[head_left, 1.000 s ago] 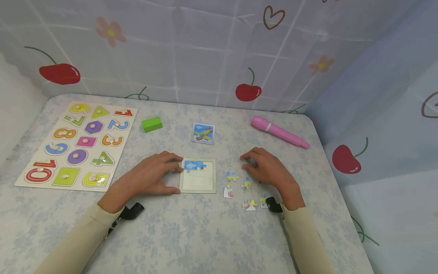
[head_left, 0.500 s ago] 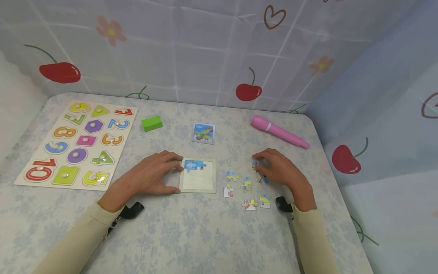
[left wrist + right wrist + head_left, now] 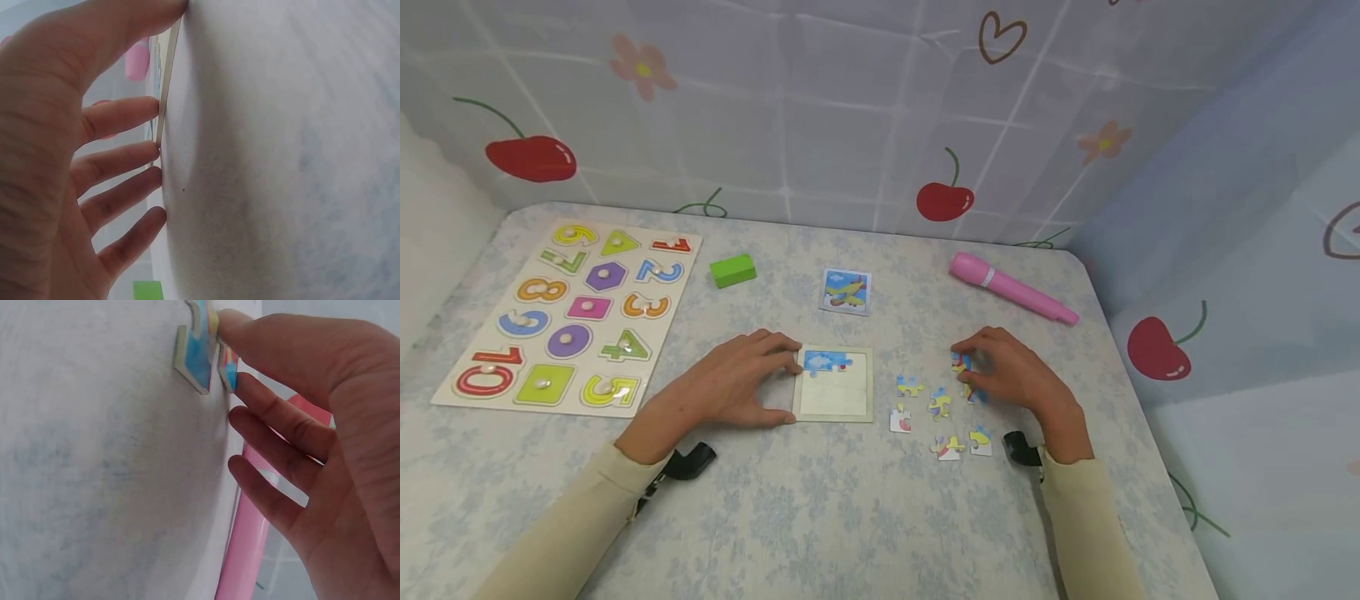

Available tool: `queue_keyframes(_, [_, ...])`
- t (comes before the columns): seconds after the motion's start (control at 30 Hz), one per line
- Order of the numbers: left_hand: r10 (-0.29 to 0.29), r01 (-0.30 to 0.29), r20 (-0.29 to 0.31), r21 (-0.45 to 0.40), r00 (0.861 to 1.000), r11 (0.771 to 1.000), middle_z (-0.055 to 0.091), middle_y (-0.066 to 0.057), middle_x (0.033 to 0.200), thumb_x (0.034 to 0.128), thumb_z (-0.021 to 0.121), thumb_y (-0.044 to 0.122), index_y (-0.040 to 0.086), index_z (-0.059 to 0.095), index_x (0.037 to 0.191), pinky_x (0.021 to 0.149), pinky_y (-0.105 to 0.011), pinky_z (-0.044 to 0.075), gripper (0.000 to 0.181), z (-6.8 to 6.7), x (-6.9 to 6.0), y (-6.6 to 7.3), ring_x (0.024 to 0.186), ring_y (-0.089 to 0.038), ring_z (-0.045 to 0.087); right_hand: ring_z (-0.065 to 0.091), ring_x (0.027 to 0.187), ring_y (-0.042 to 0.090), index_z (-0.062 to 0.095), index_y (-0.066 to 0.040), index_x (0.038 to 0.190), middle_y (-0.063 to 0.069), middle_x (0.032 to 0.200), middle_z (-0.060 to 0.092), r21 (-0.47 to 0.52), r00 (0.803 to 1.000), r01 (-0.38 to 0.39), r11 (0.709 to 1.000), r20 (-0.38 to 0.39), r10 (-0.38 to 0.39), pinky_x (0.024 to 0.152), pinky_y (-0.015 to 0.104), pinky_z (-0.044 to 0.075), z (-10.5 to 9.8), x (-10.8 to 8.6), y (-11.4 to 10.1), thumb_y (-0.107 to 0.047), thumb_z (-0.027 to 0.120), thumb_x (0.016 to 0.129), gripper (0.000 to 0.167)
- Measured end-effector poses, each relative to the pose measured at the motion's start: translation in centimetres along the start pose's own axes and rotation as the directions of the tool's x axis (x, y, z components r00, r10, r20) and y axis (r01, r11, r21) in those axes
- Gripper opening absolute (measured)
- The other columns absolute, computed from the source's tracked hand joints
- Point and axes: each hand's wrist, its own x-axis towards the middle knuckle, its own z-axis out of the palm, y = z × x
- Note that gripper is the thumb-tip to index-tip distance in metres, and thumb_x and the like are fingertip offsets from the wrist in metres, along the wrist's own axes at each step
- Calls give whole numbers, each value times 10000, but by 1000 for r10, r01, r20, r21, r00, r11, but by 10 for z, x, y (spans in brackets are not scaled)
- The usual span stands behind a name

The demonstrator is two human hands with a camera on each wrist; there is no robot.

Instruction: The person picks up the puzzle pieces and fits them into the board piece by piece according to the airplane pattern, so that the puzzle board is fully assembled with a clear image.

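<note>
My left hand (image 3: 741, 379) rests on the table, its thumb and fingertips touching the left edge of a square puzzle tray (image 3: 868, 392). Joined blue sky pieces (image 3: 826, 361) fill the tray's upper left. In the left wrist view, the left hand (image 3: 94, 162) has its fingers spread along the tray's thin edge. My right hand (image 3: 1011, 371) pinches a blue and red puzzle piece (image 3: 959, 362) between thumb and index finger. Beneath the thumb lies another puzzle piece (image 3: 199, 359), partly covered. The other fingers of the right hand (image 3: 312, 444) are extended.
Several loose puzzle pieces (image 3: 939, 404) lie between tray and right hand. A small airplane picture card (image 3: 847, 292), a green block (image 3: 733, 272) and a pink stick-like toy (image 3: 1011, 289) are farther back. A number-and-shape board (image 3: 658, 350) lies at left. Patterned curtain (image 3: 842, 108) encloses the table.
My right hand moved right and slightly down to the blue and red puzzle piece, and its fingers closed on it. My left hand stayed at the tray.
</note>
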Motion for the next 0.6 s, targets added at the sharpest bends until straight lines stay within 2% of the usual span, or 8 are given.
queue_keyframes(0.23, [-3, 3, 2, 5, 1000, 1000, 607, -74, 1485, 794, 922, 538, 171, 754, 1243, 943, -505, 543, 604, 0, 0, 0, 1269, -281, 603, 627, 1195, 251, 765, -106, 1308, 41, 1254, 698, -17, 999, 30, 999, -36, -31, 1036, 511, 528, 4, 4, -8, -223, 856, 941, 396])
queue_keyframes(0.6, [2, -2, -5, -5, 1000, 1000, 610, -75, 1478, 794, 922, 534, 167, 759, 1239, 960, -514, 534, 599, -1, 0, 0, 1280, -283, 597, 644, 1100, 194, 793, -152, 1270, -13, 1172, 703, -77, 992, 121, 990, -28, -124, 969, 441, 550, 14, 24, -43, -274, 845, 948, 348])
